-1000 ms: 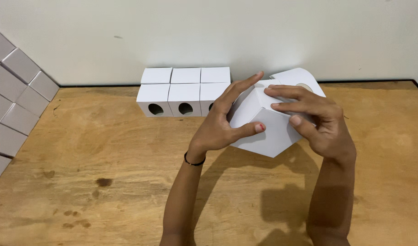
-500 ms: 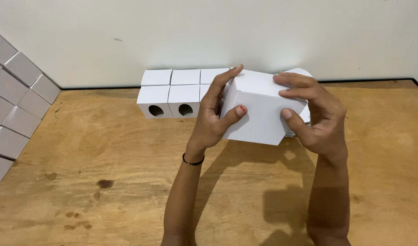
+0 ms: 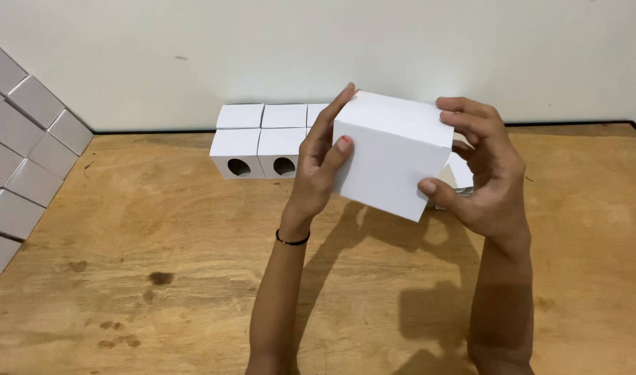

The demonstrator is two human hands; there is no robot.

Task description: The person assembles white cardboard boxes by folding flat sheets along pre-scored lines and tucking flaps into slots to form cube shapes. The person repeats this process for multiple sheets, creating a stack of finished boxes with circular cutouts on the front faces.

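- Showing a plain white cardboard cube box (image 3: 394,156), which is held in the air above the brown wooden worktop (image 3: 158,229), tilted with one corner lowest.
- The left hand (image 3: 321,167) is pressed against the box's left side, with fingers extended upward along the edge and the thumb laid on the front face; a thin black band is worn at its wrist.
- The right hand (image 3: 488,173) is wrapped around the box's right side, with fingers curled over the top edge and the thumb set near the lower front corner.
- A row of small white cardboard boxes with round holes (image 3: 262,142) is seen behind the held box, against the pale wall.
- A slanted stack of grey-white boxes (image 3: 19,160) is seen at the worktop's left edge.
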